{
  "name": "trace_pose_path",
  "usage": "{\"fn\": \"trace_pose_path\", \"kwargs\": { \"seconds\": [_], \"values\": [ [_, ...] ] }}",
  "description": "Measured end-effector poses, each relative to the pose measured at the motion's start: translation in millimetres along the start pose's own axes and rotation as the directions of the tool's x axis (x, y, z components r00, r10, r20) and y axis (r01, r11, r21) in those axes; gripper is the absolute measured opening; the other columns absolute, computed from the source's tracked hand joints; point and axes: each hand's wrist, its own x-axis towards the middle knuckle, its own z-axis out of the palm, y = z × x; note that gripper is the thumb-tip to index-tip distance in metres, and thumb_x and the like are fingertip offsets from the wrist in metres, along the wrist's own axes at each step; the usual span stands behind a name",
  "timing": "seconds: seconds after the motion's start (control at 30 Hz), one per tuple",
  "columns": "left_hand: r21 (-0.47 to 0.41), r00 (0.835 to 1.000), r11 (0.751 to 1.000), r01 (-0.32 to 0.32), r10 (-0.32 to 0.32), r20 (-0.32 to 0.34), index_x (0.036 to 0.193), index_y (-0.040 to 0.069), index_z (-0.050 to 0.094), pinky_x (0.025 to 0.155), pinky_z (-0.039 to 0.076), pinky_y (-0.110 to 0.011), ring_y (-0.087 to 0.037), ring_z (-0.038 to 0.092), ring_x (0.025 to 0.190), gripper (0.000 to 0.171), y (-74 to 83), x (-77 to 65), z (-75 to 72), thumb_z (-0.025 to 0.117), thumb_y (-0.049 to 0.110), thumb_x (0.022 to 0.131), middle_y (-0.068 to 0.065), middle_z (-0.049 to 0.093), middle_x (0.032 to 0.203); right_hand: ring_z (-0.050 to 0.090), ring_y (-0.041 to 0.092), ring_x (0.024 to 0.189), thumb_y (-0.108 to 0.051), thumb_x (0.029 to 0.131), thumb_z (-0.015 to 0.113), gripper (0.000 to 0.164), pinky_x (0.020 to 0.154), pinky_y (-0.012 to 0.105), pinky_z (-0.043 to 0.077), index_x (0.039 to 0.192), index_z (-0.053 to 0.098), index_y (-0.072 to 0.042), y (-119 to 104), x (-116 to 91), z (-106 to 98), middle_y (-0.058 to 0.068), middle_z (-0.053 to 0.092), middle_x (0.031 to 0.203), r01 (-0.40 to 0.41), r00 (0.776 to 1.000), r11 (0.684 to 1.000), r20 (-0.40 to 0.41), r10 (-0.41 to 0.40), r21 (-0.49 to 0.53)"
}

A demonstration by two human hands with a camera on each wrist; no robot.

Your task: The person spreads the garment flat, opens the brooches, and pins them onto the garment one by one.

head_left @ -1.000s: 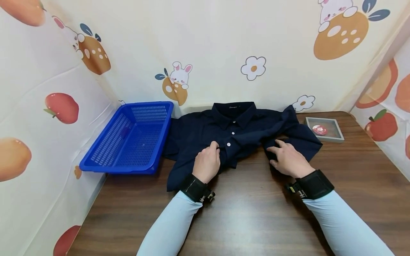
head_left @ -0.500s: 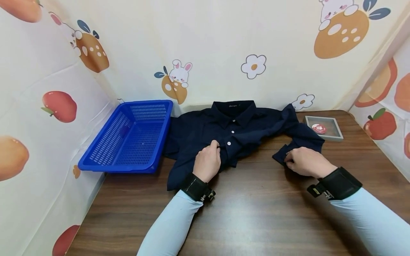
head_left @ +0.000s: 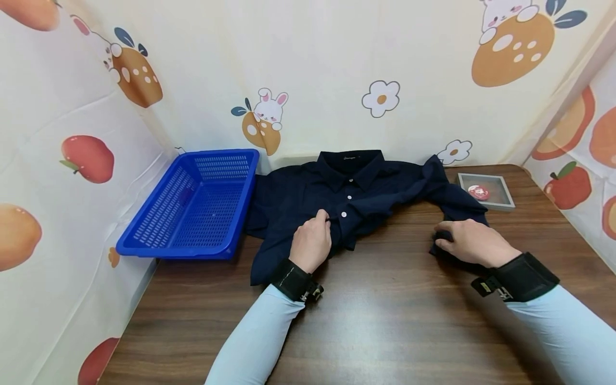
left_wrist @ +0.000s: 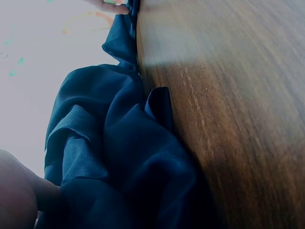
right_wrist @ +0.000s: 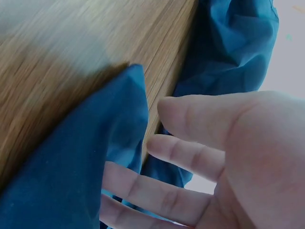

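A navy blue button-up shirt lies spread on the table, its collar toward the back wall and white buttons down the front. My left hand grips the shirt's front beside the buttons. In the left wrist view, part of that hand shows against the bunched cloth. Over at the right, my right hand is at the end of the shirt's sleeve. The right wrist view shows its fingers fairly straight, the lower ones partly behind a flap of the cloth, with thumb and index finger apart.
An empty blue plastic basket stands left of the shirt, against its side. At the back right lies a grey-framed shallow box with a red round piece in it. Patterned cloth walls enclose the wooden table.
My right hand has moved to the right along the sleeve, and the sleeve end has been drawn rightward with it. My left hand has stayed on the shirt's front.
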Motion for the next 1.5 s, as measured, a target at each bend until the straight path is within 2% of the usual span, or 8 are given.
{"fn": "trace_pose_path", "kwargs": {
  "seconds": [0.07,0.2,0.37,0.67,1.2,1.3,1.4,1.5],
  "values": [
    [-0.001,1.0,1.0,-0.003,0.003,-0.004,0.098,0.009,0.058,0.051,0.048,-0.039,-0.024,0.063,0.06,0.007,0.3,0.1,0.5,0.056,0.015,0.097,-0.005,0.065,0.074,0.063,0.035,0.089,-0.028,0.091,0.064,0.03,0.072,0.058,0.048,0.111,0.07,-0.006,3,-1,-1,0.021,0.067,0.103,-0.007,1.0,1.0,0.009,0.007,-0.007],
    [-0.001,1.0,1.0,-0.003,0.003,-0.004,0.098,0.008,0.058,0.051,0.049,-0.039,-0.025,0.063,0.06,0.007,0.5,0.3,0.9,0.056,0.015,0.097,-0.005,0.065,0.074,0.058,0.022,0.068,-0.029,0.092,0.063,0.021,0.06,0.047,0.048,0.086,0.073,-0.011,9,-5,-3,0.006,0.064,0.078,-0.035,0.998,0.999,0.051,0.035,-0.001],
    [0.001,1.0,1.0,-0.001,0.001,-0.008,0.098,0.008,0.058,0.052,0.049,-0.04,-0.025,0.063,0.061,0.006,0.3,0.3,0.7,0.056,0.015,0.097,-0.005,0.065,0.076,0.046,0.018,0.056,-0.035,0.093,0.059,0.035,0.05,0.039,0.039,0.065,0.065,-0.014,15,-10,-8,-0.001,0.05,0.062,-0.119,0.987,0.993,0.111,0.119,-0.006],
    [-0.002,1.0,1.0,0.01,-0.01,-0.008,0.097,0.009,0.058,0.052,0.049,-0.041,-0.025,0.063,0.061,0.006,0.9,-0.3,-0.7,0.057,0.015,0.097,-0.005,0.065,0.075,0.052,0.029,0.062,-0.042,0.092,0.058,0.048,0.052,0.047,0.046,0.083,0.067,0.004,24,-12,-13,0.015,0.058,0.075,-0.257,0.943,0.965,0.205,0.264,-0.058],
    [-0.012,1.0,1.0,0.013,-0.013,0.003,0.098,0.008,0.059,0.051,0.048,-0.037,-0.024,0.062,0.06,0.007,0.6,1.0,-0.6,0.056,0.015,0.097,-0.005,0.064,0.074,0.051,0.033,0.064,-0.049,0.094,0.053,0.058,0.058,0.052,0.046,0.085,0.068,0.006,48,-22,-17,0.02,0.054,0.075,-0.352,0.889,0.932,0.279,0.362,-0.088],
    [-0.013,1.0,1.0,0.014,-0.014,0.001,0.097,0.008,0.059,0.051,0.048,-0.037,-0.024,0.062,0.06,0.007,0.4,1.1,-0.5,0.056,0.015,0.097,-0.005,0.064,0.074,0.05,0.031,0.063,-0.047,0.094,0.054,0.054,0.055,0.049,0.045,0.085,0.068,0.005,45,-25,-17,0.016,0.054,0.072,-0.351,0.903,0.935,0.244,0.354,-0.053],
    [-0.012,1.0,1.0,0.02,-0.019,0.011,0.096,0.009,0.058,0.051,0.048,-0.037,-0.024,0.062,0.06,0.007,0.5,1.1,-0.3,0.056,0.015,0.097,-0.005,0.063,0.072,0.05,0.027,0.061,-0.043,0.093,0.057,0.047,0.052,0.043,0.043,0.085,0.069,0.002,33,-26,-16,0.01,0.055,0.069,-0.305,0.939,0.952,0.164,0.301,-0.003],
    [-0.014,0.999,0.999,0.031,-0.03,0.033,0.094,0.01,0.058,0.051,0.047,-0.036,-0.023,0.062,0.061,0.007,1.4,1.0,-1.2,0.058,0.017,0.096,-0.004,0.061,0.071,0.053,0.025,0.064,-0.041,0.093,0.059,0.043,0.053,0.045,0.045,0.093,0.07,0.001,15,-24,-15,0.014,0.062,0.076,-0.235,0.969,0.972,0.079,0.233,0.015]
  ]
}}
